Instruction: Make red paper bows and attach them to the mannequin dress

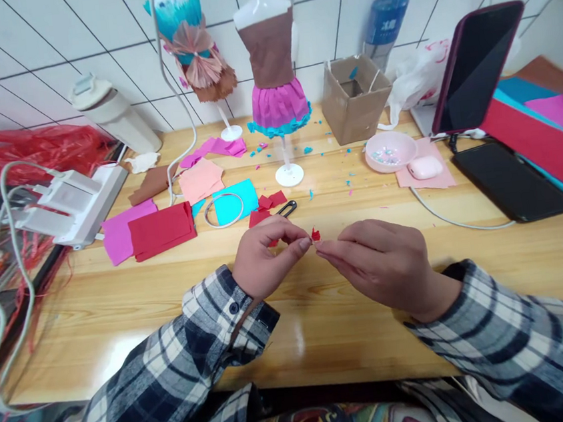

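Between my two hands, over the middle of the table, is a small crumpled piece of red paper [315,234]. My left hand [269,256] pinches at its left side with thumb and forefinger. From the right, my right hand [384,260] holds its lower end between pressed fingertips. Just behind my left hand lie scraps of red paper [273,200] and a black-handled tool [287,208], mostly hidden by the hand. Farther back stands a white mannequin [262,5] in a brown paper top and a pink skirt with a blue hem.
A second dressed mannequin [200,58] stands by the tiled wall. Left are red paper sheets [160,232], a ring [224,210] and a power strip [90,204]. Right are a cardboard box [355,102], a pink bowl [391,152] of small bits and a propped phone [480,66].
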`<state>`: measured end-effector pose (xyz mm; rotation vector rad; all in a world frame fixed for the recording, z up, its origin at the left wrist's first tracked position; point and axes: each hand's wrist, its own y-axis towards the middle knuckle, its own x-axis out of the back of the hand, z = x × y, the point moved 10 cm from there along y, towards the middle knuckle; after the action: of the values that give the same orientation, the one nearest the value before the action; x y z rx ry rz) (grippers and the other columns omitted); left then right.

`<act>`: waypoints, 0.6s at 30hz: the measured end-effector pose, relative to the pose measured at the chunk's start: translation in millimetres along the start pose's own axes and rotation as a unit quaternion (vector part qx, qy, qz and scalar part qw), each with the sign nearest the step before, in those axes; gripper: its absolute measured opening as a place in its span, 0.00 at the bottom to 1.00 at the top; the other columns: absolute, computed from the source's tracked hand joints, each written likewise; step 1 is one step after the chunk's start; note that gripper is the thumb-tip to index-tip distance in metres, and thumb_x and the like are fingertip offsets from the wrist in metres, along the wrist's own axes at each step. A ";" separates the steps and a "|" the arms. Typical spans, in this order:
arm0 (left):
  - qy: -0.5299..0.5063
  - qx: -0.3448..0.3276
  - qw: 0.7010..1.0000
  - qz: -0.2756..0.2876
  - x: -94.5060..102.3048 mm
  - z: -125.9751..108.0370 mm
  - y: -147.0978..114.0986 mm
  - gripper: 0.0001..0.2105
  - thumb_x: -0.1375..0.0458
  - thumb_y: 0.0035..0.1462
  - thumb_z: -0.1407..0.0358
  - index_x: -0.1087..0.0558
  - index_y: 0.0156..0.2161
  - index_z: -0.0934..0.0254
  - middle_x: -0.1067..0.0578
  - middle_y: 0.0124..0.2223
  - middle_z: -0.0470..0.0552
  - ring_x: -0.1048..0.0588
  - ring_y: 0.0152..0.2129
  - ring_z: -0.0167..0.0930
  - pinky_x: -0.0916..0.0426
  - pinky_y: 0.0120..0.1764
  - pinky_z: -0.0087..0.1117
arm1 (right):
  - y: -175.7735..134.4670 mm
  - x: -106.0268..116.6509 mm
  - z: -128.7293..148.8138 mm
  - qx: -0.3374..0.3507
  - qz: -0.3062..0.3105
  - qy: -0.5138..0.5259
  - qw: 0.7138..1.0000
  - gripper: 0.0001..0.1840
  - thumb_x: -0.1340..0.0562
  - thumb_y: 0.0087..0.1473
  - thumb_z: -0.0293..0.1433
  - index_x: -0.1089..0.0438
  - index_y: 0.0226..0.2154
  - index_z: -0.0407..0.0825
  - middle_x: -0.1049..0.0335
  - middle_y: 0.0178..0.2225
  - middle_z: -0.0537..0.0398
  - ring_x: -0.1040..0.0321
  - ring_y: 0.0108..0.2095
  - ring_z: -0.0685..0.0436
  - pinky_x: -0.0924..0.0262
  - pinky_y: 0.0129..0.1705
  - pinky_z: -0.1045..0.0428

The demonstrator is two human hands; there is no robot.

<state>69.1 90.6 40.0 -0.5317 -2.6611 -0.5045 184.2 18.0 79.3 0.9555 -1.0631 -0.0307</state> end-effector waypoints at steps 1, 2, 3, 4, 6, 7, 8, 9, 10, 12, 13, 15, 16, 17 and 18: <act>-0.015 0.014 1.000 0.001 -0.6 3.0 -0.3 0.06 0.39 0.54 0.66 0.24 0.28 0.66 0.26 0.28 0.50 0.29 0.26 0.28 0.33 0.33 0.31 | 0.3 1.4 1.2 0.004 -0.007 -0.003 1.000 0.03 0.36 0.55 0.28 0.25 0.32 0.51 0.28 0.26 0.59 0.34 0.26 0.52 0.43 0.28 0.54; -0.024 0.024 0.999 0.000 -1.1 5.2 -0.5 0.06 0.39 0.54 0.66 0.25 0.28 0.66 0.26 0.28 0.50 0.29 0.27 0.29 0.33 0.33 0.31 | 0.5 2.2 1.9 0.006 -0.011 -0.006 1.000 0.03 0.35 0.54 0.28 0.25 0.33 0.51 0.28 0.26 0.59 0.34 0.27 0.52 0.43 0.28 0.54; -0.026 0.030 0.999 -0.003 -1.1 6.4 -0.7 0.06 0.39 0.53 0.66 0.25 0.28 0.66 0.26 0.28 0.50 0.29 0.27 0.29 0.33 0.33 0.31 | 0.6 2.4 2.6 0.007 -0.011 -0.008 1.000 0.03 0.35 0.54 0.28 0.25 0.33 0.51 0.28 0.26 0.59 0.33 0.27 0.51 0.43 0.28 0.54; -0.020 0.031 0.999 -0.006 -0.8 6.2 -0.7 0.06 0.39 0.53 0.66 0.25 0.28 0.66 0.26 0.28 0.50 0.29 0.26 0.29 0.33 0.32 0.31 | 0.7 2.6 3.3 0.006 -0.010 -0.009 1.000 0.04 0.35 0.54 0.28 0.25 0.34 0.51 0.28 0.26 0.59 0.33 0.27 0.51 0.42 0.29 0.54; 0.018 0.011 1.000 -0.012 0.0 0.2 -0.6 0.06 0.39 0.53 0.66 0.25 0.27 0.65 0.27 0.27 0.49 0.29 0.26 0.29 0.34 0.32 0.31 | 0.8 3.9 4.4 0.003 -0.010 -0.009 1.000 0.06 0.35 0.54 0.28 0.25 0.37 0.51 0.27 0.27 0.59 0.33 0.28 0.50 0.42 0.29 0.54; 0.042 -0.011 0.999 -0.017 0.6 -5.4 -0.6 0.06 0.39 0.52 0.66 0.25 0.27 0.65 0.27 0.26 0.49 0.30 0.25 0.29 0.34 0.32 0.31 | 0.7 4.9 4.8 0.000 -0.012 -0.008 1.000 0.07 0.35 0.54 0.28 0.25 0.37 0.51 0.27 0.28 0.59 0.32 0.28 0.50 0.42 0.30 0.53; 0.065 -0.035 0.997 -0.021 1.0 -11.5 -0.9 0.05 0.39 0.52 0.67 0.25 0.27 0.65 0.27 0.25 0.48 0.30 0.25 0.29 0.35 0.32 0.31 | 0.7 5.7 5.1 -0.004 -0.012 -0.007 1.000 0.07 0.35 0.54 0.28 0.25 0.38 0.51 0.27 0.28 0.58 0.32 0.28 0.50 0.41 0.30 0.53; 0.083 -0.057 0.995 -0.026 1.5 -17.1 -1.5 0.05 0.39 0.52 0.67 0.25 0.27 0.65 0.27 0.25 0.48 0.30 0.25 0.29 0.35 0.32 0.31 | 0.6 6.1 5.4 -0.006 -0.012 -0.006 1.000 0.07 0.35 0.54 0.28 0.25 0.38 0.51 0.27 0.28 0.58 0.32 0.28 0.50 0.41 0.30 0.53; 0.094 -0.071 0.993 -0.031 2.3 -20.8 -2.0 0.05 0.39 0.52 0.68 0.25 0.27 0.65 0.27 0.25 0.48 0.30 0.25 0.29 0.35 0.32 0.31 | 0.5 5.9 5.8 -0.007 -0.010 -0.004 1.000 0.07 0.35 0.54 0.28 0.25 0.38 0.51 0.27 0.28 0.58 0.32 0.28 0.50 0.41 0.30 0.53; 0.087 -0.070 0.993 -0.043 5.2 -21.0 -2.5 0.05 0.39 0.52 0.68 0.25 0.27 0.65 0.27 0.25 0.48 0.30 0.25 0.29 0.35 0.32 0.31 | 0.1 3.7 6.8 -0.005 -0.002 -0.002 1.000 0.06 0.36 0.54 0.28 0.25 0.37 0.50 0.27 0.28 0.58 0.32 0.28 0.50 0.41 0.30 0.53; 0.070 -0.056 0.995 -0.047 6.5 -17.6 -2.5 0.05 0.39 0.53 0.67 0.25 0.27 0.65 0.27 0.26 0.48 0.30 0.25 0.29 0.35 0.32 0.31 | -0.2 2.7 6.9 -0.003 0.001 -0.002 1.000 0.06 0.36 0.54 0.28 0.25 0.37 0.51 0.27 0.28 0.58 0.32 0.29 0.50 0.41 0.30 0.53; 0.022 -0.019 0.998 -0.047 7.4 -7.8 -2.6 0.06 0.38 0.53 0.66 0.25 0.27 0.65 0.27 0.26 0.48 0.30 0.25 0.29 0.35 0.32 0.31 | -0.7 1.7 6.3 -0.003 0.000 -0.005 1.000 0.07 0.36 0.55 0.27 0.25 0.37 0.51 0.27 0.28 0.58 0.32 0.29 0.50 0.40 0.30 0.53; -0.005 -0.001 0.999 -0.046 6.9 -2.5 -2.9 0.06 0.38 0.53 0.65 0.25 0.27 0.65 0.27 0.27 0.48 0.30 0.26 0.29 0.35 0.32 0.32 | -0.9 1.2 5.6 -0.004 -0.001 -0.005 1.000 0.07 0.36 0.55 0.27 0.25 0.37 0.51 0.27 0.28 0.58 0.32 0.29 0.50 0.40 0.30 0.53; -0.032 0.015 0.998 -0.043 5.8 2.4 -3.3 0.06 0.38 0.53 0.65 0.25 0.27 0.65 0.27 0.27 0.48 0.30 0.26 0.29 0.35 0.33 0.32 | -1.1 0.9 5.2 -0.004 -0.003 -0.005 1.000 0.06 0.36 0.55 0.27 0.25 0.37 0.51 0.27 0.28 0.58 0.32 0.29 0.50 0.40 0.30 0.53; -0.058 0.030 0.997 -0.040 4.3 6.9 -3.8 0.06 0.37 0.53 0.65 0.25 0.27 0.65 0.27 0.27 0.48 0.30 0.27 0.29 0.35 0.33 0.32 | -1.2 0.2 5.2 -0.003 -0.003 -0.005 1.000 0.06 0.36 0.55 0.27 0.25 0.37 0.50 0.28 0.28 0.58 0.32 0.29 0.49 0.40 0.30 0.53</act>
<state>61.8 91.4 34.8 -0.4505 -2.8074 -0.4285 180.9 13.9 79.3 0.9532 -1.0684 -0.0437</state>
